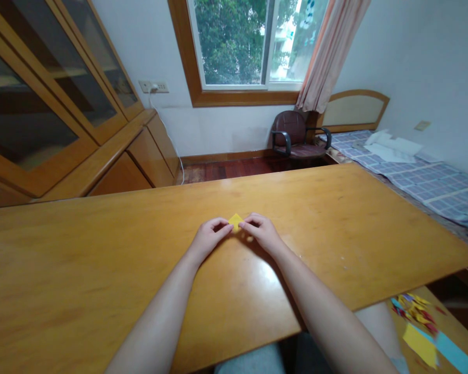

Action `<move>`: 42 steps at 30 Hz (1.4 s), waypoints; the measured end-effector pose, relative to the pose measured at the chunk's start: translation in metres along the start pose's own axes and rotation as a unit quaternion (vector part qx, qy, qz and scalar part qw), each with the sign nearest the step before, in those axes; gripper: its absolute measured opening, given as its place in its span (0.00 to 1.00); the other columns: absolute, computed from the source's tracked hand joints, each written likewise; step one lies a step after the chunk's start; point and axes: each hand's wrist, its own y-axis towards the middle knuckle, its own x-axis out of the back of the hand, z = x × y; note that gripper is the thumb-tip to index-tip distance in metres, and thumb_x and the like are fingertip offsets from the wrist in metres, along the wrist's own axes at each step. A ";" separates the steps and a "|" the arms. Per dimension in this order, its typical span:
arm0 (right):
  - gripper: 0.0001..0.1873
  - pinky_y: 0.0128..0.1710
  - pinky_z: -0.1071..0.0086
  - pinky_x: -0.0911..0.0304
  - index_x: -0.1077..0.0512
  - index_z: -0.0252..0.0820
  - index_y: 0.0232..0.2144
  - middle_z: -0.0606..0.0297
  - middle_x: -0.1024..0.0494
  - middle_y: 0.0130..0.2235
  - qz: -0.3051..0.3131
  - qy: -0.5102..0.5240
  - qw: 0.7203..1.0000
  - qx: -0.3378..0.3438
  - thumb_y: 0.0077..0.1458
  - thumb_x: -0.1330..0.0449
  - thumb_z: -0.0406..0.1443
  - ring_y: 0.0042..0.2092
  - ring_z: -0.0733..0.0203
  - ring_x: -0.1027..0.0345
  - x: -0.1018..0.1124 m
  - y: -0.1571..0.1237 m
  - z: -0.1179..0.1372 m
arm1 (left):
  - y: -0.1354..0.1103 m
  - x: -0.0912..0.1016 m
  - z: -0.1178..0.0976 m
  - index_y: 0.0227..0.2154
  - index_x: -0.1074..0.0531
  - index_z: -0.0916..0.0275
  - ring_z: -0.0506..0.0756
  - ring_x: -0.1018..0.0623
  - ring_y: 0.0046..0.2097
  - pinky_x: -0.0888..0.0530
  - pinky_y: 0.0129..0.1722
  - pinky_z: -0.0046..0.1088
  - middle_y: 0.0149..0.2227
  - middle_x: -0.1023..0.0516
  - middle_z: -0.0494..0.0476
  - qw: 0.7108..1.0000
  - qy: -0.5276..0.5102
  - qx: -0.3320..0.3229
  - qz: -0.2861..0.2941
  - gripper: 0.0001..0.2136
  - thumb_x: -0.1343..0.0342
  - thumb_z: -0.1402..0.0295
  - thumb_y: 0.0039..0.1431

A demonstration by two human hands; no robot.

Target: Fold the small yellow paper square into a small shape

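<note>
A small folded piece of yellow paper [236, 220] lies near the middle of a long wooden table [101, 249]. My left hand [209, 236] pinches its left side with curled fingers. My right hand [260, 231] pinches its right side the same way. Both hands rest on the tabletop and cover most of the paper, so only its upper corner shows.
A lower surface at the bottom right holds yellow and blue paper sheets [429, 345] and several small coloured folded pieces [413, 307]. A glass-door cabinet [54, 104] stands left. Beyond the table are a dark chair [296, 136] and a bed [417, 171].
</note>
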 end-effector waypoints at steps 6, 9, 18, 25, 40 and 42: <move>0.12 0.35 0.69 0.39 0.22 0.40 0.27 0.66 0.27 0.29 0.022 0.012 1.000 -0.006 0.53 0.36 0.43 0.32 0.63 0.33 -0.001 -0.001 -0.001 | -0.002 0.000 -0.003 0.29 0.23 0.63 0.53 0.25 0.33 0.31 0.35 0.26 0.29 0.22 0.53 1.000 0.011 0.000 0.019 0.13 0.42 0.57 0.56; 0.12 0.35 0.69 0.40 0.23 0.40 0.27 0.66 0.27 0.28 0.027 -0.002 1.000 -0.002 0.53 0.36 0.43 0.32 0.63 0.33 -0.001 -0.002 -0.002 | -0.002 0.000 0.000 0.28 0.24 0.63 0.52 0.27 0.30 0.31 0.33 0.26 0.27 0.23 0.52 1.000 0.003 0.000 0.019 0.14 0.43 0.57 0.57; 0.11 0.34 0.70 0.40 0.24 0.39 0.26 0.66 0.27 0.28 0.030 -0.040 0.999 0.006 0.53 0.37 0.41 0.32 0.64 0.33 -0.003 -0.001 0.001 | -0.004 0.000 -0.007 0.23 0.28 0.63 0.51 0.31 0.28 0.36 0.30 0.25 0.24 0.28 0.50 0.996 0.075 -0.014 0.057 0.12 0.44 0.61 0.56; 0.12 0.31 0.72 0.39 0.26 0.38 0.25 0.66 0.26 0.27 0.039 -0.013 0.999 -0.014 0.53 0.37 0.41 0.29 0.65 0.33 -0.003 -0.002 -0.003 | -0.003 0.000 -0.007 0.24 0.29 0.63 0.51 0.30 0.31 0.35 0.33 0.25 0.26 0.29 0.50 0.997 0.068 -0.038 -0.003 0.10 0.45 0.62 0.56; 0.14 0.29 0.73 0.38 0.23 0.38 0.27 0.66 0.26 0.27 0.044 -0.003 0.999 -0.009 0.53 0.36 0.44 0.28 0.66 0.32 -0.002 -0.002 -0.006 | -0.001 -0.002 -0.003 0.28 0.24 0.64 0.53 0.26 0.34 0.32 0.36 0.27 0.30 0.22 0.54 0.998 0.055 -0.029 0.011 0.12 0.42 0.58 0.56; 0.14 0.28 0.73 0.38 0.24 0.39 0.27 0.66 0.26 0.27 0.047 -0.013 0.999 -0.012 0.54 0.37 0.44 0.27 0.66 0.32 -0.003 -0.003 -0.006 | -0.001 -0.001 -0.003 0.28 0.24 0.64 0.53 0.27 0.33 0.32 0.35 0.26 0.29 0.23 0.54 0.998 0.051 -0.025 0.013 0.12 0.42 0.58 0.56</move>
